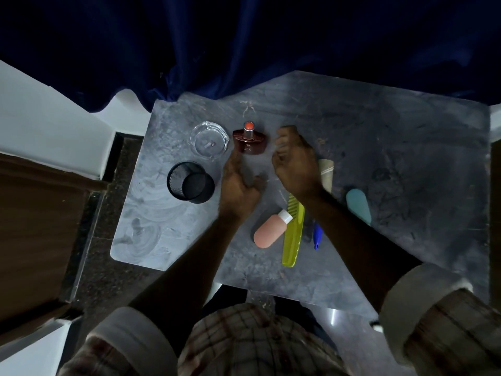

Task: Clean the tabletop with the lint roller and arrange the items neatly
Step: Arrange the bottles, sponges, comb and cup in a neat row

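Observation:
My left hand (238, 183) lies flat and open on the grey marble tabletop (406, 147), its fingertips just below a brown perfume bottle (250, 141) with an orange cap. My right hand (294, 161) hovers to the right of that bottle with its fingers curled; I cannot see whether anything is inside them. A cardboard-coloured roll (326, 173) shows beside my right wrist, partly hidden by it. A teal rounded object (358, 206) lies further right, behind my forearm.
A glass ashtray (208, 141) and a black mesh cup (190, 182) stand at the left of the table. A pink bottle (269, 231), a yellow comb (293, 234) and a blue pen (317, 236) lie between my forearms. A dark blue curtain (244, 44) hangs behind.

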### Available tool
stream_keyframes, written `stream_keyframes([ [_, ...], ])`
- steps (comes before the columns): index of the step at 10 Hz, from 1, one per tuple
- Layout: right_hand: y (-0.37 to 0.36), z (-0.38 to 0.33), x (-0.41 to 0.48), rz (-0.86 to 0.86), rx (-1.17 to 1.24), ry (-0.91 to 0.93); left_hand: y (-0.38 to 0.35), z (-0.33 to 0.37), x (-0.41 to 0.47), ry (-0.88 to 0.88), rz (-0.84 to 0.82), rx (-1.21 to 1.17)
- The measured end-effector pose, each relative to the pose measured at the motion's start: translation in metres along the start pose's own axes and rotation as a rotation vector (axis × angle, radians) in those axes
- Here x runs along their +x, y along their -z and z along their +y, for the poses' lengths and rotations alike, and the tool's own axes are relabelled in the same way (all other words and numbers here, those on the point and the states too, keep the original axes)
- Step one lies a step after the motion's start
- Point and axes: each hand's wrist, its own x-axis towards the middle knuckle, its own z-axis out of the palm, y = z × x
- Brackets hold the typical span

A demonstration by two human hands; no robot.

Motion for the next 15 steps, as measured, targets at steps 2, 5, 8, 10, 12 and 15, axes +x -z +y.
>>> stream_keyframes([
  [2, 0.03, 0.01, -0.086, -0.224, -0.355, 0.15, -0.007, -0.036, -0.075, -0.183, -0.217, 0.395],
  [5, 0.014, 0.007, -0.102, -0.522, -0.665, 0.352, -0.017, -0.054, -0.084, -0.319, -0.173, 0.579],
  [8, 0.019, 0.011, -0.098, -0.545, -0.524, 0.437, 0.018, -0.039, -0.08, -0.404, -0.164, 0.235],
  [10, 0.007, 0.0, -0.078, -0.235, -0.24, 0.256, 0.027, -0.024, -0.065, -0.146, 0.055, -0.238],
  [12, -0.026, -0.014, -0.055, -0.057, -0.05, 0.075, 0.012, -0.027, -0.043, -0.053, 0.024, -0.238],
  [15, -0.042, -0.019, -0.038, -0.18, -0.088, 0.048, -0.008, -0.032, -0.025, 0.045, 0.049, -0.458],
])
